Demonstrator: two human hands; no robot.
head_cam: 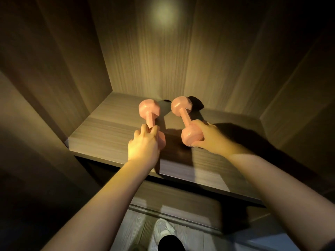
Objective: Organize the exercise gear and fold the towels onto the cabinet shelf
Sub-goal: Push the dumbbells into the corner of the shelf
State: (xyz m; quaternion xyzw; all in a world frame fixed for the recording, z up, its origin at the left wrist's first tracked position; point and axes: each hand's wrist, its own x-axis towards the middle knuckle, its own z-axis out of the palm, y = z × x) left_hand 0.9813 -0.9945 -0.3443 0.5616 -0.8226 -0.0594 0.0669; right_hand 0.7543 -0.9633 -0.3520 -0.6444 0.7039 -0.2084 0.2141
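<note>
Side by side on the shelf (108, 131) — left dumbbell (149, 109), right dumbbell (183, 115) — far ends near the back wall (154, 60); below, in front, shoe (163, 230) on floor (136, 225).

Bare shelf (101, 131) flanking dumbbells (183, 115) — walls (59, 73) close.

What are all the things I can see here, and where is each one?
Left dumbbell: one, pink, on the shelf.
Right dumbbell: one, pink, beside it to the right; whether it rests fully on the shelf I cannot tell.
Shelf: one, grey-brown wood grain, inside the cabinet.
Cabinet: one, same wood grain, walls round the shelf, light spot on the back wall.
Floor: pale, below the shelf.
Shoe: one, white, on the floor.
Left hand: one, grips the left dumbbell's handle.
Right hand: one, grips the right dumbbell's near head.
</note>
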